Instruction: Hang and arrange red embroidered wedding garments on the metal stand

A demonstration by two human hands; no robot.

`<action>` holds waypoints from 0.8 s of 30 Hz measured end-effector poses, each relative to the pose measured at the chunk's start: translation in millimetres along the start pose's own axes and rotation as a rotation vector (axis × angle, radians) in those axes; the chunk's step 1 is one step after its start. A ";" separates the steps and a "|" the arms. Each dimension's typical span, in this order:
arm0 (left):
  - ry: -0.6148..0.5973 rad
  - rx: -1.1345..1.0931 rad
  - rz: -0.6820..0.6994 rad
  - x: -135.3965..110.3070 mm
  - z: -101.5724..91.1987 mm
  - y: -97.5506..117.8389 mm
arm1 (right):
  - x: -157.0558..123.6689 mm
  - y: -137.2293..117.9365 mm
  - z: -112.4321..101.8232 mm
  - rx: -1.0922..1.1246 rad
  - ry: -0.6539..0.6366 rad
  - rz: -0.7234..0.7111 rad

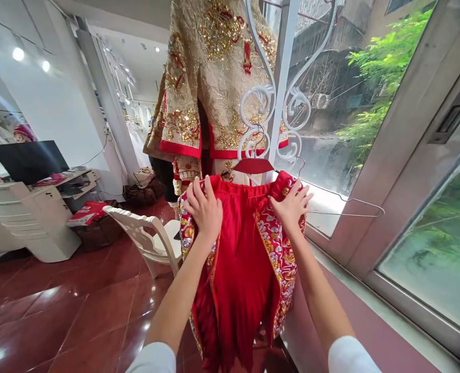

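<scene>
A red pleated skirt [237, 259] with an elastic waistband hangs in front of me, its side panels [278, 248] embroidered in gold and silver. The waist is spread out on a dark red hanger [253, 166] hooked on white scrollwork. My left hand [205, 207] lies on the left end of the waist with fingers stretched out. On the right end rests my right hand [291, 203], its fingers spread and thumb pointing inward. Cloth hides whatever is under both palms.
A beige-gold beaded jacket [222, 93] with red trim hangs behind. A bare wire hanger [346, 207] juts right, near the window [393, 155]. On the left stand a white chair [148, 233], a desk [39, 217] with a monitor [29, 160], and a red bag [87, 212].
</scene>
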State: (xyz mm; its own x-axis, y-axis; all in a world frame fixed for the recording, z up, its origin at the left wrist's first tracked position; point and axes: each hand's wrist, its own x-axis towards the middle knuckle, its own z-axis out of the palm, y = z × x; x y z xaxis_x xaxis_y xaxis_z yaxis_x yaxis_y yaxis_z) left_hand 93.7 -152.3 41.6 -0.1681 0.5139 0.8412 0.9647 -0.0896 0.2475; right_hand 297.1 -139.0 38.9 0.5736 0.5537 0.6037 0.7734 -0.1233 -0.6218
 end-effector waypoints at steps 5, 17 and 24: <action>-0.052 0.079 0.131 6.3 -15.5 -31.6 | 8.3 31.9 -11.4 0.050 -0.025 -0.092; -0.330 -0.024 0.232 24.6 -33.8 -61.6 | 57.3 71.5 -32.9 0.266 -0.079 -0.067; -0.717 -0.235 0.358 64.3 -28.8 -75.6 | 56.3 102.2 -65.4 0.819 -0.695 0.300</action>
State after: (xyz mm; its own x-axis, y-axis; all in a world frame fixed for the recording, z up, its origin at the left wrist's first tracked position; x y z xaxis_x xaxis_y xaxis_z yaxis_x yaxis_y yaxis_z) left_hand 4.1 -137.1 90.8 0.3871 0.8316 0.3981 0.8545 -0.4858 0.1839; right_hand 426.0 -174.3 41.9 0.2328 0.9647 0.1228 0.0706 0.1091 -0.9915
